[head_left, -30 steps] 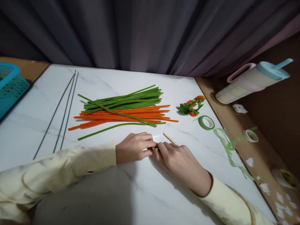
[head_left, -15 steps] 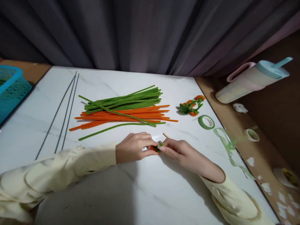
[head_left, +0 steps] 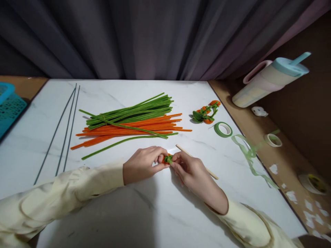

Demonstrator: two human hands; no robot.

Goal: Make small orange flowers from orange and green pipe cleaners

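Observation:
Between my fingers is a small orange pipe-cleaner piece with a green top [head_left: 168, 159], perhaps a little fruit. My left hand [head_left: 146, 163] pinches its orange side. The fingertips of my right hand [head_left: 193, 172] are closed on its green end. Under and beyond the right hand lies a thin wooden stick [head_left: 184, 150], partly covered by that hand. Ahead of both hands are green pipe cleaners [head_left: 134, 110] in a bundle, with orange pipe cleaners [head_left: 134, 128] in front. A single green pipe cleaner [head_left: 124, 141] lies nearest the hands.
Orange and green pipe-cleaner pieces [head_left: 205, 113], a green tape roll [head_left: 223, 129] and a loose green strip [head_left: 249, 155] lie to the right. Three thin dark rods [head_left: 60, 137] and a blue basket [head_left: 11, 106] are at left. A tumbler [head_left: 269, 81] stands far right.
My right hand has turned and shifted slightly, and more of the wooden stick shows beneath it. The green top of the held piece is now more visible. The whole view has shifted a little.

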